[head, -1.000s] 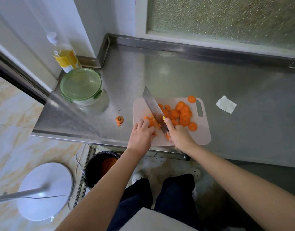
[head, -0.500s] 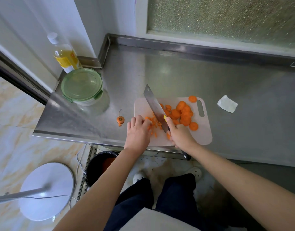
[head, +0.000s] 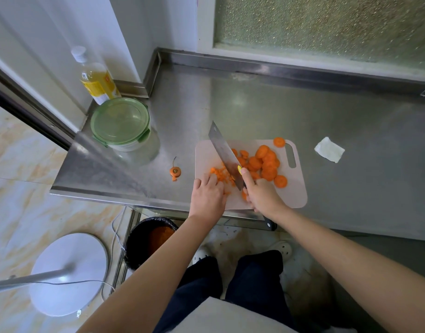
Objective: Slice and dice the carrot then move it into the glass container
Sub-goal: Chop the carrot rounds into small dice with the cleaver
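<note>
Plainly, the only label in sight is the yellow one on the bottle [head: 96, 79] of pale yellow liquid standing in the counter's far left corner, and its print is too small to read. A small yellow spot shows on the cleaver [head: 223, 149] where the forefinger meets the blade; whether it is a sticker cannot be told. The right hand [head: 263, 195] is wrapped around the cleaver's handle, forefinger stretched along the blade, which slants away to the upper left with its edge down among the carrot on the cutting board [head: 296, 192]. The left hand [head: 207, 195] lies knuckles up just left of the blade, its fingers bent over the diced carrot [head: 218, 173] and pressing the pieces to the board. Right of the blade, a heap of round carrot slices [head: 266, 163] covers the middle of the board, with single rounds near the handle slot and the right edge. The cut carrot top [head: 175, 171] lies on the steel counter [head: 302, 109], just left of the board. The glass container [head: 121, 123] stands well apart to the left, in front of the bottle, its green clip lid closed; through the lid its contents cannot be made out. A folded white tissue [head: 329, 150] lies right of the board. Below the counter's edge a black-lined bin [head: 147, 239] holds orange scraps.
</note>
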A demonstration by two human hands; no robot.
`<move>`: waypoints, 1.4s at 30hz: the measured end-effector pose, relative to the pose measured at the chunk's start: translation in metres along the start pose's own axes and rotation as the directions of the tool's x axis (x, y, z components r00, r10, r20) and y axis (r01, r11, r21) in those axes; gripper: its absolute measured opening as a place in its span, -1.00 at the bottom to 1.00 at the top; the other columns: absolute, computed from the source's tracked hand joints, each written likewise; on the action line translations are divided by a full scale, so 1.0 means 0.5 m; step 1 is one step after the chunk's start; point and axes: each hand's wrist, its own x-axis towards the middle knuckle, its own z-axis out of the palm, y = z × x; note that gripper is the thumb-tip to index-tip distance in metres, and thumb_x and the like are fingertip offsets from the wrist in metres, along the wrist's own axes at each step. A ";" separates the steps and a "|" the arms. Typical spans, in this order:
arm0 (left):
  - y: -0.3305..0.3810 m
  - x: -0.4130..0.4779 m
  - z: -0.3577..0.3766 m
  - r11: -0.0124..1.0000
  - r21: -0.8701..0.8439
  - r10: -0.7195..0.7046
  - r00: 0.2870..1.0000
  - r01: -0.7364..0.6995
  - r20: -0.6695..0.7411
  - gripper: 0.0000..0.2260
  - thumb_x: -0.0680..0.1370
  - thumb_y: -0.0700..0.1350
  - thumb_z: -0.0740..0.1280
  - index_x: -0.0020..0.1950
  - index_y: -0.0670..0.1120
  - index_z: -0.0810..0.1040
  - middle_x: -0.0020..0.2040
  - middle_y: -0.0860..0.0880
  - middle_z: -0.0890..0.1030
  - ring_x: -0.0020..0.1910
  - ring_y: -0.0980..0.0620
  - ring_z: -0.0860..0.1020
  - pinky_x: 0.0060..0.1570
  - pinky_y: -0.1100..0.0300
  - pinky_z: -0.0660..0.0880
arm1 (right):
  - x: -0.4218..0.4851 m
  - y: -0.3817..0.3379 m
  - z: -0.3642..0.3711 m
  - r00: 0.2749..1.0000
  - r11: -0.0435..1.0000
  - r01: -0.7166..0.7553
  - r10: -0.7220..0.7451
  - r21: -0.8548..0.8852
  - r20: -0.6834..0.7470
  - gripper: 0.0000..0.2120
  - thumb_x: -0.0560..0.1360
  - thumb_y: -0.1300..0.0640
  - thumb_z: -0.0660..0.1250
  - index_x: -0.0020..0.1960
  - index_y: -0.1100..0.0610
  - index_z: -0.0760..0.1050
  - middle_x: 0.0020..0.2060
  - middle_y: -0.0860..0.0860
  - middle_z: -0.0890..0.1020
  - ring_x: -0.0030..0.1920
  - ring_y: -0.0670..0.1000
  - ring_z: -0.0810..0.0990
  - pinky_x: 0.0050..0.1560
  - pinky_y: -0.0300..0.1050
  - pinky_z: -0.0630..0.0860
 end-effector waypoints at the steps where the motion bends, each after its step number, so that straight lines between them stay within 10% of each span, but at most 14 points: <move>1: -0.002 0.000 0.003 1.000 0.008 0.011 1.000 -0.011 -0.012 -0.77 0.22 -0.01 0.55 -0.40 -0.04 0.51 -0.28 0.00 0.52 -0.24 -0.04 0.49 -0.21 0.14 0.31 | 0.000 0.000 -0.001 1.000 1.000 0.005 -0.005 0.000 0.001 -0.39 0.58 -0.27 -0.01 -0.41 0.16 0.33 -0.58 -0.01 0.34 -0.50 0.01 0.34 -0.37 -0.11 0.28; 8: -0.046 0.013 -0.007 0.992 -0.095 0.074 0.990 -0.085 -0.119 -0.85 0.39 -0.08 0.22 -0.28 -0.06 0.57 -0.25 -0.01 0.51 -0.24 -0.05 0.48 -0.20 0.15 0.33 | 0.001 0.005 -0.003 1.000 0.999 0.003 -0.003 0.034 0.018 -0.41 0.58 -0.27 -0.01 -0.42 0.14 0.30 -0.57 -0.01 0.32 -0.51 0.00 0.31 -0.40 -0.15 0.24; 17: -0.058 0.021 -0.001 0.991 -0.086 0.103 0.995 -0.102 0.016 -0.75 0.19 -0.19 0.57 -0.20 -0.04 0.62 -0.11 -0.01 0.59 -0.04 -0.06 0.47 -0.07 0.14 0.23 | 0.007 0.011 0.001 0.999 0.999 0.036 -0.036 0.012 -0.009 -0.37 0.58 -0.27 -0.01 -0.40 0.20 0.33 -0.54 0.04 0.35 -0.48 0.03 0.34 -0.36 -0.08 0.28; 29: -0.046 0.018 -0.013 0.991 -0.107 -0.085 0.996 0.085 0.000 -0.74 0.21 -0.08 0.56 -0.22 -0.10 0.57 -0.27 -0.06 0.52 -0.27 -0.13 0.51 -0.22 0.05 0.40 | 0.012 0.019 0.001 1.000 0.999 0.012 -0.012 0.045 -0.016 -0.38 0.56 -0.30 0.00 -0.40 0.18 0.35 -0.53 0.03 0.36 -0.46 0.01 0.34 -0.36 -0.09 0.27; 42: -0.002 0.008 0.018 0.994 -0.047 0.102 0.989 -0.097 0.107 -0.67 0.17 -0.11 0.62 -0.19 -0.03 0.55 -0.12 -0.05 0.51 -0.04 -0.10 0.45 0.01 0.05 0.39 | 0.008 0.021 -0.008 0.999 0.998 -0.013 0.015 0.059 -0.034 -0.41 0.58 -0.25 0.01 -0.35 0.21 0.35 -0.54 0.03 0.32 -0.50 -0.01 0.31 -0.41 -0.13 0.23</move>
